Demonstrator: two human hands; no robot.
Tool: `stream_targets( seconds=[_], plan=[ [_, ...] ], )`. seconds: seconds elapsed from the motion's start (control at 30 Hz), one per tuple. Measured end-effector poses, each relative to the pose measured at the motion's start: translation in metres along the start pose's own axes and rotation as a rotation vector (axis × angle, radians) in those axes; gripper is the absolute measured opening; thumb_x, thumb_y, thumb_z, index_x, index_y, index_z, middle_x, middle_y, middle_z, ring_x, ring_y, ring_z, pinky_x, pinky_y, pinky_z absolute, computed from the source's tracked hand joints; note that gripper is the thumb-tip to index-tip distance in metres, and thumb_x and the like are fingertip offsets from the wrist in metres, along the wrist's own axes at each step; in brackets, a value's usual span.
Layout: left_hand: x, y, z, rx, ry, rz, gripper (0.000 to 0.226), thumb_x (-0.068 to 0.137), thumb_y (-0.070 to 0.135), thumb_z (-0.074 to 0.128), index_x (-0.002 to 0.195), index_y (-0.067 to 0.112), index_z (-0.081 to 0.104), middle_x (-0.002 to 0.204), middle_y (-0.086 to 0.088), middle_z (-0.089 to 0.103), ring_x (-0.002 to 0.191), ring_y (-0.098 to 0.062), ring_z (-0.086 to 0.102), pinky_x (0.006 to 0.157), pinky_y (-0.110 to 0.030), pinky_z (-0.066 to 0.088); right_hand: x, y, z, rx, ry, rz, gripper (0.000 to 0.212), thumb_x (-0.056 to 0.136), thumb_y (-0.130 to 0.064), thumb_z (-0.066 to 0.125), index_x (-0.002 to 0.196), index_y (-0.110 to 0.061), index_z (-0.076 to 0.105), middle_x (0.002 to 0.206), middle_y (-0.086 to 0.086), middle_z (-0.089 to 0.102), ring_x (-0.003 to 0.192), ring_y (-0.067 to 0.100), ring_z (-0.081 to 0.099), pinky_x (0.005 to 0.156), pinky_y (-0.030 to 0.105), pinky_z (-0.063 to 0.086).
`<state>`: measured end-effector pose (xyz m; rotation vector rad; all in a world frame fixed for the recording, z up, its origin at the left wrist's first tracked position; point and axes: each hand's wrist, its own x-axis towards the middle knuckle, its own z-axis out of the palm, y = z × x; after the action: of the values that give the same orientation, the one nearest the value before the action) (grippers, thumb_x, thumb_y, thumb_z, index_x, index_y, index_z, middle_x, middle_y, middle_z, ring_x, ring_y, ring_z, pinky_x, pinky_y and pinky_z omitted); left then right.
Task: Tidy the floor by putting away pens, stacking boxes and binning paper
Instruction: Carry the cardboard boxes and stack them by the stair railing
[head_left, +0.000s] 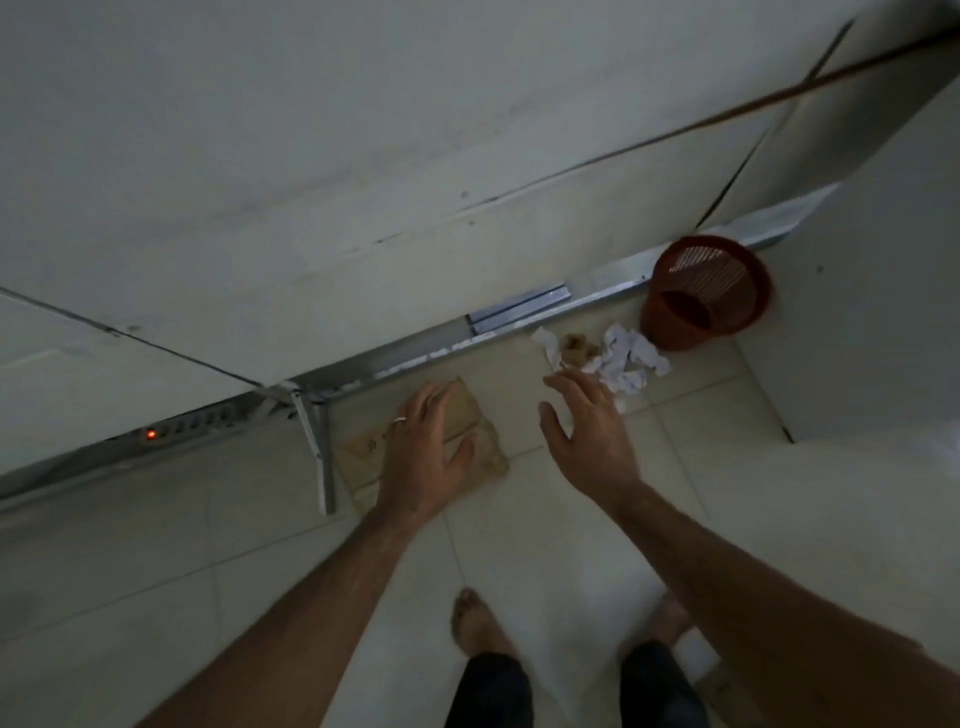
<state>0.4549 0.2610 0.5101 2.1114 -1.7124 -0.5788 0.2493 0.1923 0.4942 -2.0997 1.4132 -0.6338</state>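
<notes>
The left hand rests flat, fingers spread, on the cardboard boxes stacked on the floor beside the wall. The right hand hovers open and empty near crumpled paper, which lies just beside the red bin.

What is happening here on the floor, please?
A barefoot person bends over a tiled floor. The left hand rests on flat brown cardboard boxes near a metal desk leg. The open right hand reaches toward crumpled white paper, which lies beside a red plastic mesh bin.
</notes>
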Motion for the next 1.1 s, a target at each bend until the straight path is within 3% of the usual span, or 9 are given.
stream_targets(
  seconds=[0.2,0.37,0.6,0.7,0.87,1.1],
  plan=[
    [-0.029,-0.008,0.042,-0.012,-0.111,0.086,0.059,0.082,0.024,0.071,0.134,0.008,0.05,0.139,-0.012,0.049,0.124,-0.031,0.05,0.1,-0.04,0.042,-0.065,0.017,0.023,-0.01,0.017,0.152,0.031,0.094,-0.02,0.059,0.122,-0.008,0.061,0.123,0.01,0.06,0.113,0.026,0.052,0.097,0.035,0.042],
    [-0.065,0.021,0.081,-0.035,-0.195,0.163,0.058,0.085,0.037,0.059,0.136,0.01,0.049,0.142,-0.012,0.047,0.126,-0.031,0.049,0.102,-0.045,0.042,-0.139,0.041,0.009,-0.034,0.089,0.275,0.03,0.093,-0.018,0.06,0.121,-0.008,0.061,0.121,0.011,0.06,0.11,0.027,0.052,0.096,0.036,0.042],
    [-0.141,0.099,0.161,-0.08,-0.297,0.37,0.058,0.087,0.035,0.065,0.139,0.016,0.046,0.147,-0.006,0.041,0.134,-0.025,0.041,0.109,-0.047,0.037,-0.273,0.096,-0.038,-0.052,0.223,0.505,0.033,0.097,-0.025,0.053,0.126,-0.011,0.058,0.127,0.005,0.057,0.117,0.02,0.048,0.1,0.03,0.038],
    [-0.174,0.145,0.202,-0.069,-0.347,0.462,0.058,0.087,0.042,0.062,0.139,0.022,0.045,0.147,0.0,0.042,0.134,-0.019,0.037,0.107,-0.039,0.033,-0.336,0.13,-0.06,-0.073,0.293,0.624,0.035,0.097,-0.027,0.052,0.127,-0.011,0.057,0.128,0.004,0.056,0.119,0.018,0.047,0.101,0.031,0.04],
    [-0.228,0.209,0.276,-0.083,-0.496,0.624,0.059,0.086,0.037,0.066,0.138,0.015,0.049,0.143,-0.005,0.046,0.133,-0.023,0.04,0.109,-0.039,0.036,-0.435,0.184,-0.091,-0.11,0.4,0.829,0.034,0.092,-0.021,0.059,0.123,-0.006,0.06,0.124,0.013,0.058,0.115,0.029,0.051,0.099,0.038,0.041],
    [-0.296,0.269,0.39,-0.05,-0.681,0.658,0.067,0.087,0.047,0.062,0.144,0.019,0.039,0.148,-0.005,0.037,0.135,-0.025,0.034,0.11,-0.041,0.034,-0.556,0.269,-0.113,-0.144,0.523,1.079,0.043,0.092,-0.028,0.061,0.128,-0.006,0.056,0.126,0.012,0.056,0.116,0.028,0.049,0.102,0.041,0.041]
  ],
)
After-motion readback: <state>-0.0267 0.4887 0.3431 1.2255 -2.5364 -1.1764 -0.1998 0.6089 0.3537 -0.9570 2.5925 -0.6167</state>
